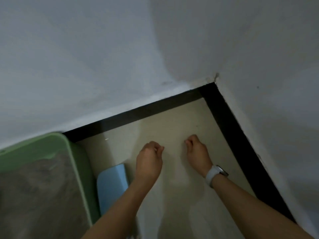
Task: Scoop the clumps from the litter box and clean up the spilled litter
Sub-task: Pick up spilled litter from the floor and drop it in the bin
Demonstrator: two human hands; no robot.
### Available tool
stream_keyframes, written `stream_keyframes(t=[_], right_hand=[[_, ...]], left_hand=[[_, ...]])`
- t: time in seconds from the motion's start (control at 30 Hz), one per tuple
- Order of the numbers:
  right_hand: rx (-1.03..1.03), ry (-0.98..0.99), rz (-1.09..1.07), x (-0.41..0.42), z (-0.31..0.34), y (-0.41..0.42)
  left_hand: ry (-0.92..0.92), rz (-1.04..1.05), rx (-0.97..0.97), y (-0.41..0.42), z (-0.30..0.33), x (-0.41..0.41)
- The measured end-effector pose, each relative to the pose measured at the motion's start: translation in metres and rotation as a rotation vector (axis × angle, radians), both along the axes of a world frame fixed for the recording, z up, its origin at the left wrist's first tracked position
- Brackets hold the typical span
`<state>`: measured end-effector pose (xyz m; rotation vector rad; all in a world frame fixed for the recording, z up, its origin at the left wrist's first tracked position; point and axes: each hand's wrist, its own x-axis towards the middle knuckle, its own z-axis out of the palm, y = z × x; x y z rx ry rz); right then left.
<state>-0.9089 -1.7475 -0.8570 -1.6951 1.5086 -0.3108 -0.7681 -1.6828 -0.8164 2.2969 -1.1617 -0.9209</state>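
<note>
Nearest to you, at the lower left, sits one green litter box [76, 169] with grey litter [39, 195] filling its tray. Just to its right, one pale blue plastic thing [112, 185] lies on the floor [172, 121], partly under your left forearm; whether it is the scoop or a dustpan the view does not settle. It looks light and stiff, so take it by its handle end if it has one, which is hidden here. The litter itself will likely handle as loose, gritty grains that roll and scatter, and clumps tend to crumble, so lift them from beneath rather than pinching.

Farther out, your two hands hover above the tiles. Your left hand [150, 156] has its fingers curled in, thumb against fingertips, with nothing clearly held; something tiny may be pinched, but blur prevents telling. Your right hand [196, 152], one white watch [215, 175] on its wrist, is clenched loosely and empty.

Beyond them, the black skirting [138, 111] meets the wall corner. No spilled grains can be made out.
</note>
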Motion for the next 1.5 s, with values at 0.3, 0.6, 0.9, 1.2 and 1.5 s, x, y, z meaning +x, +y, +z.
stream_keyframes(t=[0.3, 0.6, 0.9, 1.2, 1.5], right_hand=[[0.095, 0.012, 0.557, 0.140, 0.122, 0.060], [-0.099, 0.255, 1.060, 0.295, 0.355, 0.187], [-0.080, 0.247, 1.245, 0.392, 0.606, 0.341], [0.023, 0.160, 1.171, 0.480, 0.714, 0.457], [0.059, 0.057, 1.220, 0.559, 0.741, 0.511]], left_hand=[[-0.195, 0.012, -0.078, 0.086, 0.116, 0.142], [-0.221, 0.505, -0.063, 0.280, 0.336, 0.263], [-0.075, 0.989, -0.048, 0.459, 0.559, 0.306], [-0.061, 1.232, -0.021, 0.602, 0.669, 0.358], [-0.042, 1.294, -0.061, 0.635, 0.709, 0.417]])
